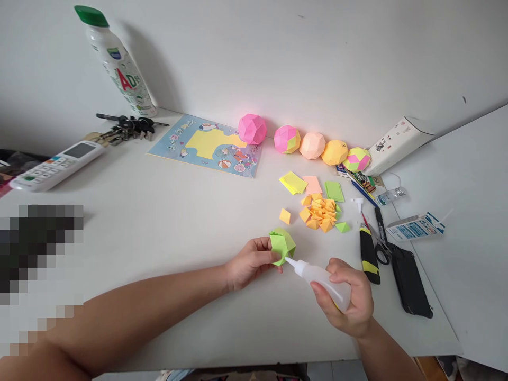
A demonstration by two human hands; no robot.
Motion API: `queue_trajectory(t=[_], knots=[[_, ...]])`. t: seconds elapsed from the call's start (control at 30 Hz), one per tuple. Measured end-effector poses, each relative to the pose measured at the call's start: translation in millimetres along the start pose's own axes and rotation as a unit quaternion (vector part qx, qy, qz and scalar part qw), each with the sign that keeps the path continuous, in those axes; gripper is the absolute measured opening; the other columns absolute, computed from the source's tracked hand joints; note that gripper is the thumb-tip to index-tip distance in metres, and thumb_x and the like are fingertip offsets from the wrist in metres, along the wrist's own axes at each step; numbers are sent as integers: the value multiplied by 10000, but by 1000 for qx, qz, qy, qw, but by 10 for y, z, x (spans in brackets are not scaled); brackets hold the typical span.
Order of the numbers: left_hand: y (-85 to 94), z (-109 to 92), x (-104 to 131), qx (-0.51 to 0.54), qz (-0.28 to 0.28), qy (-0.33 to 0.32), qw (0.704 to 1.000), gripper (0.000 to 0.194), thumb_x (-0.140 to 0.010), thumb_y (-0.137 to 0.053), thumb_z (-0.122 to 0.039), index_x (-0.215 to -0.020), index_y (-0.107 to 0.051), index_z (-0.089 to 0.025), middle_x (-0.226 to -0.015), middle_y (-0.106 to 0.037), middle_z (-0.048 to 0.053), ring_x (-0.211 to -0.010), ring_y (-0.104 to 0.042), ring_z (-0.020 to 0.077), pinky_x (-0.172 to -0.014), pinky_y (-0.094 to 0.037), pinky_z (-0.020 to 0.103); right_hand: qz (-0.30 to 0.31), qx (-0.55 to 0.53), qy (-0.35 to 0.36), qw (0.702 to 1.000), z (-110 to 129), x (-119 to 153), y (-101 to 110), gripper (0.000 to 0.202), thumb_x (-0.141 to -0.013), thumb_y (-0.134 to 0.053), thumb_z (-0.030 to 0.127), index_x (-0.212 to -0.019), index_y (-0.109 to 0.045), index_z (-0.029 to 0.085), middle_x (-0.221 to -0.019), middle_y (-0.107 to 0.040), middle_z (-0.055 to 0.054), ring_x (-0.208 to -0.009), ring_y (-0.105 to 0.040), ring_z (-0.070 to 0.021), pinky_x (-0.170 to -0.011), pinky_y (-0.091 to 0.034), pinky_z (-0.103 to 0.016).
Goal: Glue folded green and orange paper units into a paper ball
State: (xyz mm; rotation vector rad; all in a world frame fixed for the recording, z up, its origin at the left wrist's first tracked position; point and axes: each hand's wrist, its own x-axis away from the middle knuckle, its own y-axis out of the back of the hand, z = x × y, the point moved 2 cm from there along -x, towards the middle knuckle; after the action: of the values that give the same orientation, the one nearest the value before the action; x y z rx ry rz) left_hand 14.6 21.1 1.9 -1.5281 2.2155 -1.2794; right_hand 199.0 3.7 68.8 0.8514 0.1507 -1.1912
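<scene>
A green folded-paper ball point(283, 244), partly built, is pinched in the fingers of my left hand point(254, 260) just above the table. My right hand point(351, 296) is wrapped round a translucent white glue bottle point(323, 280), tilted so its pointed nozzle meets the lower edge of the ball. Whether glue is flowing is too small to tell. Beyond the hands lie a pile of small folded orange paper pieces point(318, 211), a single orange piece point(284, 216) and a green piece point(342, 227).
Yellow point(293, 182), pink point(313, 184) and green paper sheets point(334, 191) lie behind the pile. Several finished paper balls point(312, 145) line the wall. At right are a utility knife point(369, 256), scissors point(381, 253) and a black pouch point(411, 280); at left, a remote point(59, 165) and bottle point(121, 66).
</scene>
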Motion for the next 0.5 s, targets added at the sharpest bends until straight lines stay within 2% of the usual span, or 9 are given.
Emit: queue_trajectory(t=[0.13,0.5], knots=[[12,7,-3,-11,8,-2,1000,122,-658,-695,-169,-764,-665,-117,-809,-625,57,-631,-548,128,-671,-461,301,-11,0,-4,1000,2,-1,4,361,-697,-606,11,-921,-448,246,-614,-362,59,-510,-381,-126,-454,-340,-259],[-3,-2,-5,-18,11,-3,1000,113,-663,-691,-170,-760,-662,-119,-743,-620,43,-628,-553,135,-678,-454,299,6,-26,-15,1000,15,1,-5,371,-705,-599,10,-924,-432,258,-591,-357,63,-478,-353,-121,-435,-310,-252]])
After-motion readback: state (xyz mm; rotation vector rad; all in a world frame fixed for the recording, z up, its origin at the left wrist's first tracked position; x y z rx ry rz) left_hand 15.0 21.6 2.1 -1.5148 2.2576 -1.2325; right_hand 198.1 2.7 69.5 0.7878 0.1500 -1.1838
